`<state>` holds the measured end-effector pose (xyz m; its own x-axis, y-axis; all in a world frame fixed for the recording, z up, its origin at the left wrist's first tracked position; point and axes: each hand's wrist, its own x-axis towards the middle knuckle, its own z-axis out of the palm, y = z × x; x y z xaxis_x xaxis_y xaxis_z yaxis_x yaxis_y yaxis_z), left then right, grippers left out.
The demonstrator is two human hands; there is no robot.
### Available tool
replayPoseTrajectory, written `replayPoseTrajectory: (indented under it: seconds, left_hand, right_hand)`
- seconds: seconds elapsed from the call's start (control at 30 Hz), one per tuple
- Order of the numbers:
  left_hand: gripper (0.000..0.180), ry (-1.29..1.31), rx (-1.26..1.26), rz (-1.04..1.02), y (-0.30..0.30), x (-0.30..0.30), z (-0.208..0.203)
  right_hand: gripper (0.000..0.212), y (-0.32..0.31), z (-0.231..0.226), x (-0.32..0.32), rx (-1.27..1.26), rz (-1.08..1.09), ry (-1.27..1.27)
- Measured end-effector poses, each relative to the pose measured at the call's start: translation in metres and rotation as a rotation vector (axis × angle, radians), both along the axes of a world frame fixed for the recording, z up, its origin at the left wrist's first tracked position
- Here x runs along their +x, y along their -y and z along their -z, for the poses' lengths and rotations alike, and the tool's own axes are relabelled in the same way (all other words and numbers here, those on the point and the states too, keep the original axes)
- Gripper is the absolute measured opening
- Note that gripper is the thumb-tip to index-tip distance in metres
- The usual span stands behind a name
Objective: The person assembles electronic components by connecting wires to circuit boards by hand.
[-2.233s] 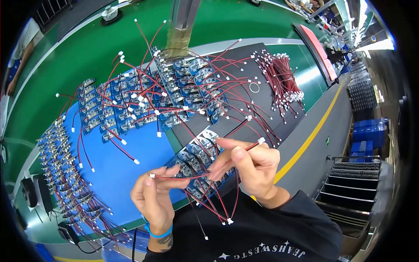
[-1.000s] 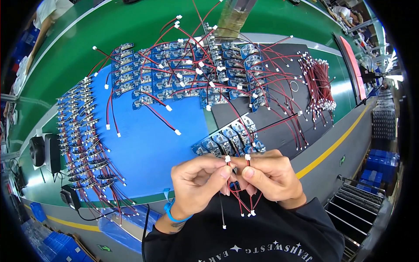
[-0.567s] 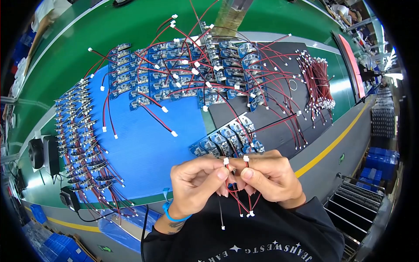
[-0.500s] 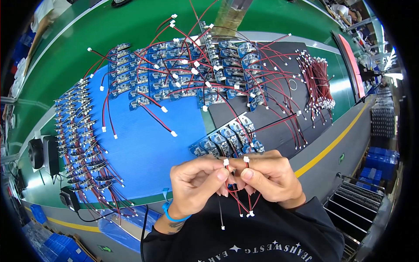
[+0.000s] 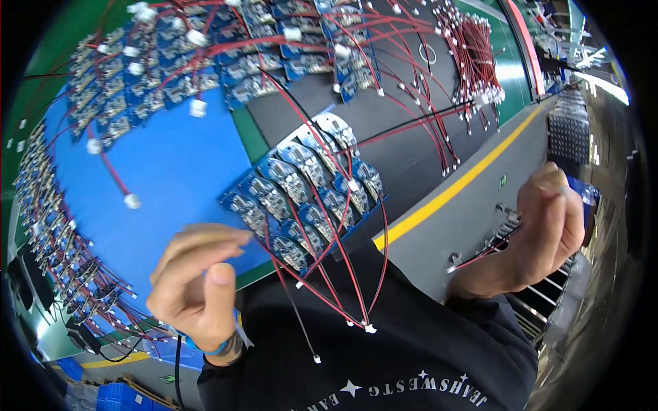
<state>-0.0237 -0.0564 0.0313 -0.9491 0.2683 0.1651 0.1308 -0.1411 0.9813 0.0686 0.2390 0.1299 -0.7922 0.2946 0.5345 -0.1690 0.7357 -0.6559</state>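
Observation:
My left hand (image 5: pixel 195 284) is raised over the front of the table beside a panel of blue circuit boards (image 5: pixel 305 198). Its thumb and fingers are apart, holding nothing. Out to the right, beyond the table, my right hand (image 5: pixel 548 229) is closed with its fingers curled. A red and black cable (image 5: pixel 483 257) with a white connector trails from its palm; the gripped part is hidden. Several red and black wires with white connectors run from the panel and hang over its near edge, against my dark top.
More blue boards (image 5: pixel 181 85) with wired connectors lie across the back. Rows of boards (image 5: pixel 51 212) stand along the left of the blue mat (image 5: pixel 164 171). A cable bundle (image 5: pixel 476 51) lies at the far right. A metal rack (image 5: pixel 545 294) stands beyond the table, right.
Both hands have parted from the wires at the panel. The left moved left and opened; the right swung far right and now trails a cable. The view has shifted closer to the boards.

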Motion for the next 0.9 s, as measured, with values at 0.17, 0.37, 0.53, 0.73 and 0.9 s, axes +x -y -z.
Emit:
replayPoseTrajectory:
  seconds: [0.17,0.37,0.53,0.73,0.9]
  left_hand:
    - [0.011,-0.303,-0.296,-0.003,0.004,-0.004,0.022]
    - [0.017,-0.433,-0.566,0.129,0.016,0.012,0.029]
    - [0.017,-0.523,-0.658,0.164,0.014,0.022,0.031]
    - [0.014,-0.575,-0.751,0.268,0.007,0.026,0.024]
    - [0.012,-0.609,-0.782,0.383,0.009,0.026,0.021]
  right_hand:
    - [0.002,0.015,0.008,0.002,0.123,0.060,0.381]
    - [0.006,0.034,0.039,-0.005,0.030,0.176,0.727]
    - [0.008,0.032,0.053,0.004,0.053,-0.022,0.910]
    - [0.005,0.051,0.075,-0.001,-0.064,-0.071,0.772]
    - [0.006,0.058,0.087,-0.004,-0.114,-0.083,0.706]
